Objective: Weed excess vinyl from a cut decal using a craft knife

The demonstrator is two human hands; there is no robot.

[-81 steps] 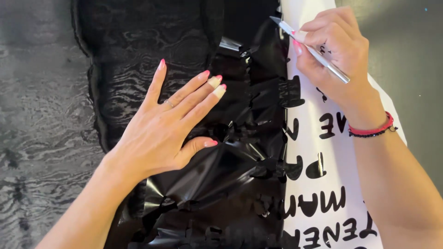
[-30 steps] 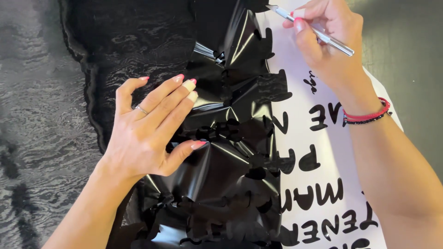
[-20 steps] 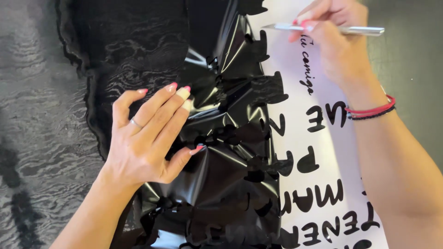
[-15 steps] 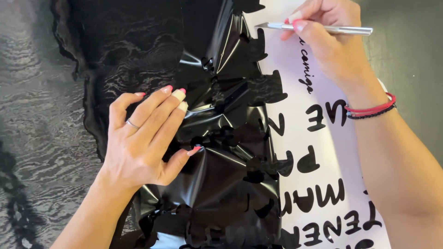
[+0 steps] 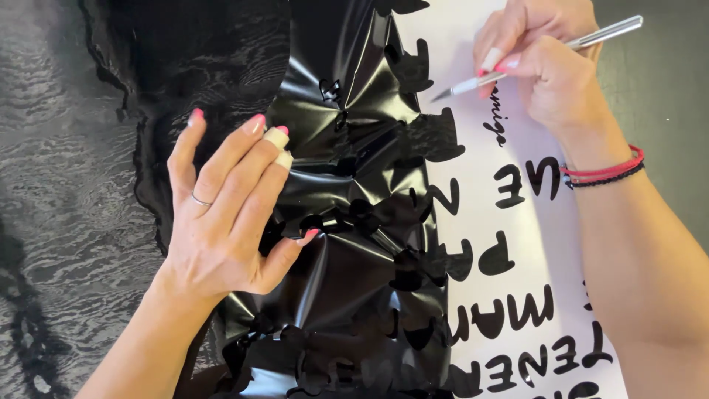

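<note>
Left hand [image 5: 221, 222] lies flat on the peeled black film [image 5: 347, 244] while right hand [image 5: 546, 66] pinches a weeding knife [image 5: 532, 63] over the white sheet [image 5: 517, 222]; crumpled film might restick onto nearby letters.

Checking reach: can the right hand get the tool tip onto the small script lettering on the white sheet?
Probably yes. The right hand holds the tool with its tip just above the small script lettering, nothing between them. The crumpled black film lies off to the side under the left hand.

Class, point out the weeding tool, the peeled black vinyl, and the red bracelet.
weeding tool [image 5: 583, 43], head view, silver shaft.
peeled black vinyl [image 5: 347, 281], head view, crumpled glossy middle.
red bracelet [image 5: 602, 168], head view, cord on right wrist.
</note>
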